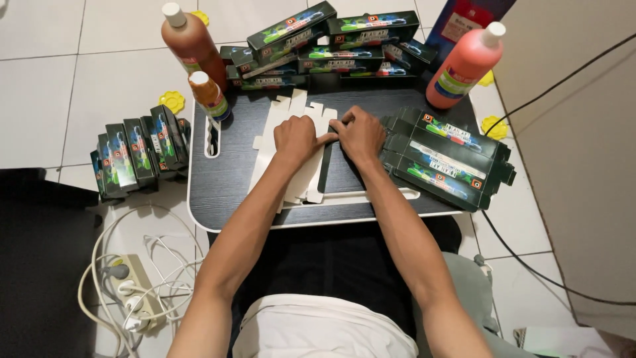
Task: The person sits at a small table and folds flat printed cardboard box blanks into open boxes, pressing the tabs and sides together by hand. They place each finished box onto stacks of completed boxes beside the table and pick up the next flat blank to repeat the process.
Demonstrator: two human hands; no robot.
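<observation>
Setting: a white tiled floor [119, 79], with a small dark wood-grain tabletop [225, 179] with a white rim set over the person's lap.
Left hand [296, 138]: palm down, fingers curled, pressing flat on a carton blank [291, 179]; it grips nothing that can be seen.
Right hand [362, 134]: palm down just beside the left one, its fingertips pinching or pressing a fold at the blank's upper edge; whether it actually grips the flap cannot be told.
Carton blank: white inner side up, lying in the middle of the tabletop under both hands, its tabs sticking out at top and bottom.
Flat stack [447, 159]: unfolded black printed cartons, lying on the right part of the tabletop, touching the right wrist.
Small bottle [210, 97]: orange, white cap, upright at the tabletop's far left corner.
Brown bottle [192, 43]: tall, white cap, standing behind the small one.
Pink bottle [465, 65]: white cap, leaning at the far right corner.
Box pile [331, 43]: folded black boxes heaped along the far edge.
Box row [139, 156]: more boxes standing on the floor, left of the tabletop.
Power strip [136, 292]: white, with tangled cables, on the floor at lower left.
</observation>
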